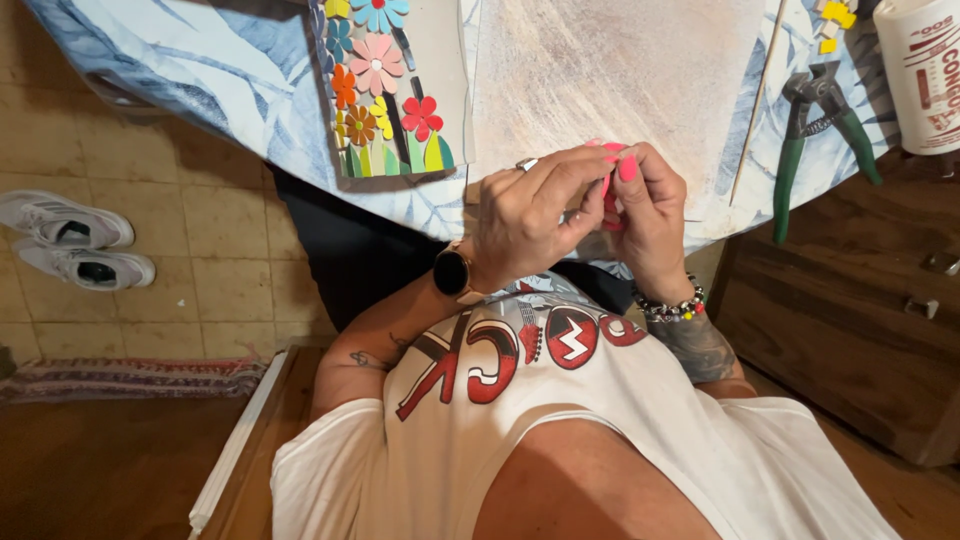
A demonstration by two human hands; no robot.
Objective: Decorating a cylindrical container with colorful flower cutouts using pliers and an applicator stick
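Blue leaf-patterned table cloth point(230, 70) carries a flower mosaic panel point(385, 90) and green-handled nippers point(825, 125). Left hand point(525, 215) and right hand point(650, 215) meet, fingertips point(627, 168) pinched together on a small pink piece point(607, 185) between them.

Floor point(200, 220): worn beige square tiles, dark grout. Pair of white sneakers point(75, 245) lying on it, left side. Striped woven rug point(130, 378) along the tile edge. Worktop point(230, 90) covered with blue-and-white leaf-print cloth. Dark brown wooden cabinet point(850, 330) at right with metal fittings. Wooden frame with white trim point(235, 440) lower left. Warm, even light.
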